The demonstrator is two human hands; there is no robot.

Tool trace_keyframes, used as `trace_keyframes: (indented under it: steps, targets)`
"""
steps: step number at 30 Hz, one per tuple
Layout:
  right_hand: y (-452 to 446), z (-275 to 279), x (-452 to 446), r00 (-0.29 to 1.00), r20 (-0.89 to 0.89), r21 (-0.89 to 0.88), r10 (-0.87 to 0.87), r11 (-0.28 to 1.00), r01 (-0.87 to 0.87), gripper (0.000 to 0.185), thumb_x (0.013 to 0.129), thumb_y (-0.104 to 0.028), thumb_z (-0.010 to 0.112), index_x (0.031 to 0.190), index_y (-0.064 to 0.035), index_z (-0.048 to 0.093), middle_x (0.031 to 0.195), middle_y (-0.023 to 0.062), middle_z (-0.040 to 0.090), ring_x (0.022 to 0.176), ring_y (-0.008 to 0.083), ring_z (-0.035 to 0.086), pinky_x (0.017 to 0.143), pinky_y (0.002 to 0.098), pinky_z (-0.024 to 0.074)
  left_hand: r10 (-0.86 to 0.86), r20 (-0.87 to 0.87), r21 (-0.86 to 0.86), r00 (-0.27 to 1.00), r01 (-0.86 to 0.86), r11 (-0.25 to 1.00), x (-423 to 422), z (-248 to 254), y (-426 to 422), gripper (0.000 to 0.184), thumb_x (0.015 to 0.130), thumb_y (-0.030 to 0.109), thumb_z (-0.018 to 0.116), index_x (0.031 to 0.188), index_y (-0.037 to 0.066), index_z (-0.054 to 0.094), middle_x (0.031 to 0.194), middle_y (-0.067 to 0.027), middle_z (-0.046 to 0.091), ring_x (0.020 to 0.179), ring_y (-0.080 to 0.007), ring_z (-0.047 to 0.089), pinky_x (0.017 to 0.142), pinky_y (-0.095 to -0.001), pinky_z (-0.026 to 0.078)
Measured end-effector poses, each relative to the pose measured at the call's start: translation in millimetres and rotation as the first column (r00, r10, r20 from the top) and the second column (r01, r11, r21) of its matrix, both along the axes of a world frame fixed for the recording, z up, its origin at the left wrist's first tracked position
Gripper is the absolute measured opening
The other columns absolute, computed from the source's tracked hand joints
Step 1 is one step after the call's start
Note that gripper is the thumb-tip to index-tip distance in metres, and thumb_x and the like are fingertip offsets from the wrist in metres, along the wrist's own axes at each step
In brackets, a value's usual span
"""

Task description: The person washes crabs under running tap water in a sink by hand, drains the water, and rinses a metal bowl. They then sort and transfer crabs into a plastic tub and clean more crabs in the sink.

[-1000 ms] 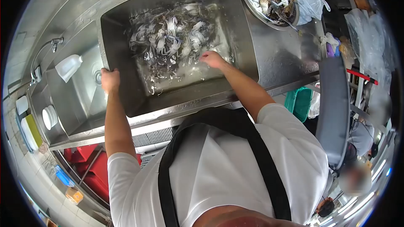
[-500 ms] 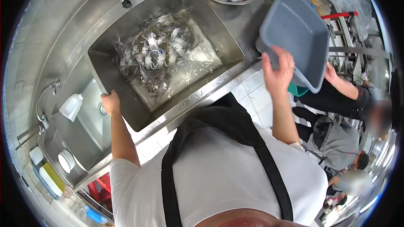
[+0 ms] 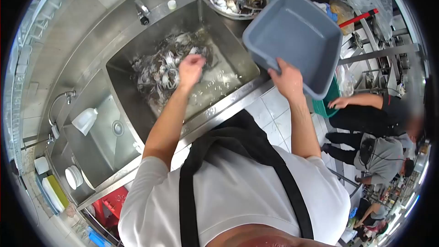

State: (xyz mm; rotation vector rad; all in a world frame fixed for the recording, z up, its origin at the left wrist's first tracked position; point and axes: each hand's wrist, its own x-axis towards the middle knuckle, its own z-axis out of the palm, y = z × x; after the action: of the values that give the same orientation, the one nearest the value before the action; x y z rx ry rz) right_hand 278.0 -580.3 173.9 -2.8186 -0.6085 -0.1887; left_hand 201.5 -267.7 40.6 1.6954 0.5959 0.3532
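Note:
A deep steel sink (image 3: pixel 228 59) holds water and a heap of crabs (image 3: pixel 157 75). Over the right side of the heap is my left hand (image 3: pixel 192 69), its fingers blurred, so what they hold, if anything, is unclear. My right hand (image 3: pixel 287 78) grips the near left rim of a grey plastic tub (image 3: pixel 297 36), thumb outside and fingers at the edge. The tub has nothing in it and tilts over the sink's right edge. A round metal bowl (image 3: pixel 237 17) of crabs stands behind the sink.
A tap (image 3: pixel 142 13) and a small white-capped container (image 3: pixel 172 4) are behind the sink. At left, a smaller basin (image 3: pixel 103 132) holds a white jug (image 3: pixel 85 121). A co-worker's hand (image 3: pixel 338 103) is beside a green basket (image 3: pixel 331 96); other people are farther right.
My left hand has left the sink's left edge and moved over the crabs. My right hand has gone from the water to the grey tub, now nearer the sink. The co-worker's hand has left the tub.

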Motion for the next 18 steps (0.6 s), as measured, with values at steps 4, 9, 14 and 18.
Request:
trace_keyframes:
  steps: [4, 9, 14, 18]
  targets:
    - [-24.8, 34.8, 11.4, 0.933, -0.347, 0.285, 0.091, 0.959, 0.013, 0.041, 0.083, -0.028, 0.071, 0.116, -0.0035, 0.065, 0.105, 0.0213, 0.066, 0.101, 0.0367, 0.062, 0.092, 0.0452, 0.0466, 0.085, -0.020, -0.523, 0.996, -0.083, 0.848, 129.4, 17.0, -25.0, 0.020, 0.084, 0.016, 0.069, 0.099, 0.003, 0.065, 0.081, -0.0049, 0.063, 0.072, -0.0170, 0.059, 0.067, -0.0310, 0.051]
    - [-117.1, 21.7, 48.4, 0.936, 0.233, 0.400, -0.264, 0.903, 0.156, 0.047, 0.081, -0.018, 0.076, 0.123, -0.0035, 0.061, 0.116, 0.0176, 0.060, 0.111, 0.0351, 0.056, 0.096, 0.0422, 0.0455, 0.255, -0.090, -0.763, 0.963, -0.231, 0.604, 244.4, 10.6, -24.5, 0.013, 0.083, 0.009, 0.064, 0.095, 0.004, 0.061, 0.077, -0.0063, 0.058, 0.065, -0.0200, 0.055, 0.062, -0.0357, 0.050]
    - [-191.1, -11.1, 82.6, 0.823, -0.276, 0.595, -0.497, 0.584, 0.553, 0.062, 0.081, -0.007, 0.070, 0.138, -0.0017, 0.045, 0.109, 0.0130, 0.060, 0.102, 0.0230, 0.059, 0.088, 0.0345, 0.0481, 0.508, -0.099, -0.858, 0.855, -0.332, 0.391, 284.2, -32.3, -16.9, 0.019, 0.071, -0.008, 0.054, 0.089, -0.003, 0.058, 0.084, -0.0119, 0.057, 0.070, -0.0260, 0.057, 0.061, -0.0411, 0.050]
    - [-195.2, -24.0, 92.3, 0.782, -0.570, 0.771, -0.252, 0.164, 0.615, 0.059, 0.080, 0.004, 0.060, 0.137, 0.0022, 0.043, 0.095, 0.0070, 0.062, 0.086, 0.0137, 0.060, 0.077, 0.0257, 0.0471, 0.601, -0.119, -0.764, 0.790, -0.460, 0.453, 265.5, -23.2, -2.7, 0.017, 0.067, -0.009, 0.054, 0.084, -0.004, 0.054, 0.080, -0.0117, 0.054, 0.068, -0.0270, 0.056, 0.056, -0.0414, 0.047]
